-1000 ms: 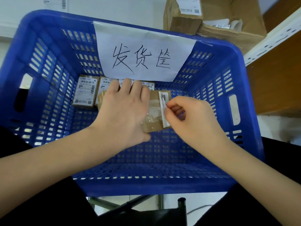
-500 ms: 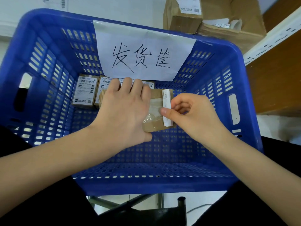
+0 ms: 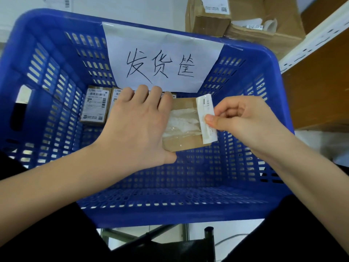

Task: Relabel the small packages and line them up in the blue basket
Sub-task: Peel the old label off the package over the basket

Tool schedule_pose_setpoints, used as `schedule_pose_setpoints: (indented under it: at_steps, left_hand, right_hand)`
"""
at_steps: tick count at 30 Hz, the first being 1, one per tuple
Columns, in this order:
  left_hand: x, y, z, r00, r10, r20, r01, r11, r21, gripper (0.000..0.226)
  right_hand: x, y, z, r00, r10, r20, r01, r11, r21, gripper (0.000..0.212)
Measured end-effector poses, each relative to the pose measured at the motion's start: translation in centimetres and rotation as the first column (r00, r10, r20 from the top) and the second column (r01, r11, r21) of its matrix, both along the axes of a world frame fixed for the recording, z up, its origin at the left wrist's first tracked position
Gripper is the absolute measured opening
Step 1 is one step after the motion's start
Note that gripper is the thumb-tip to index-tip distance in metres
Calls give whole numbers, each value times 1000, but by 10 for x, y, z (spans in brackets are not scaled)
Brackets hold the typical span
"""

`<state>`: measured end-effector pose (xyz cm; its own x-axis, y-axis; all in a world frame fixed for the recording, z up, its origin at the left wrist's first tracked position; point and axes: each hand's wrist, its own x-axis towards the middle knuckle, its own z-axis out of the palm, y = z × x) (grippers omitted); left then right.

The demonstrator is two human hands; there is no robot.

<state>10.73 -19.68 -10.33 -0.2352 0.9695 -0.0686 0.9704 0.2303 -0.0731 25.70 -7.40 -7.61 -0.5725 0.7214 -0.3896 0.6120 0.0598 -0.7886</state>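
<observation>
Since a second ago, the white label [image 3: 206, 119] has peeled farther toward the right edge of the brown package [image 3: 184, 125], baring more torn white residue. Blue basket [image 3: 264, 114] carries a paper sign [image 3: 162, 59] with handwritten characters on its far wall; inside, labelled packages [image 3: 95, 104] stand in a row along that wall. Left hand [image 3: 136, 127] lies flat on the brown package on the basket floor, fingers straight and close together, pressing it down. Right hand [image 3: 243, 121] pinches the label between thumb and forefinger, other fingers curled.
</observation>
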Motion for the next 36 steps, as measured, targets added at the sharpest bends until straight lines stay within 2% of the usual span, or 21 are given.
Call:
schedule_pose_setpoints:
  at_steps: [5, 11, 16, 21, 23, 25, 29, 33, 36]
  left_hand:
    - [0, -1, 0, 1000, -13, 23, 13, 1000, 10, 93]
    - [1, -1, -1, 999, -20, 40, 19, 1000, 14, 97]
    - [0, -1, 1, 998, -31, 54, 30, 999, 21, 94]
    - [-1, -4, -1, 998, -45, 44, 44, 998, 34, 93]
    - [-1, -5, -1, 998, -46, 39, 45, 998, 34, 93]
    - [-1, -5, -3, 998, -50, 26, 49, 998, 26, 91]
    - [1, -4, -4, 998, -66, -15, 66, 998, -5, 85]
    - [2, -5, -6, 998, -52, -28, 51, 998, -23, 84]
    - [3, -6, -8, 998, -52, -29, 51, 998, -38, 84]
  right_hand:
    - [5, 2, -1, 1000, -18, -22, 17, 999, -31, 14]
    - [8, 4, -3, 1000, -20, -4, 20, 999, 34, 16]
    - [9, 9, -2, 998, -54, -19, 53, 998, -41, 15]
    - [9, 9, -3, 999, -54, 5, 54, 998, -34, 12]
    - [9, 9, -5, 999, -42, 28, 41, 999, 22, 14]
    - [9, 7, -8, 997, 3, 82, -17, 987, 160, 20]
    - [6, -4, -13, 963, 40, 266, -160, 881, 445, 25]
    - [1, -17, -20, 954, 60, 295, -225, 793, 566, 17]
    - [1, -23, -29, 927, 95, 363, -317, 715, 623, 22]
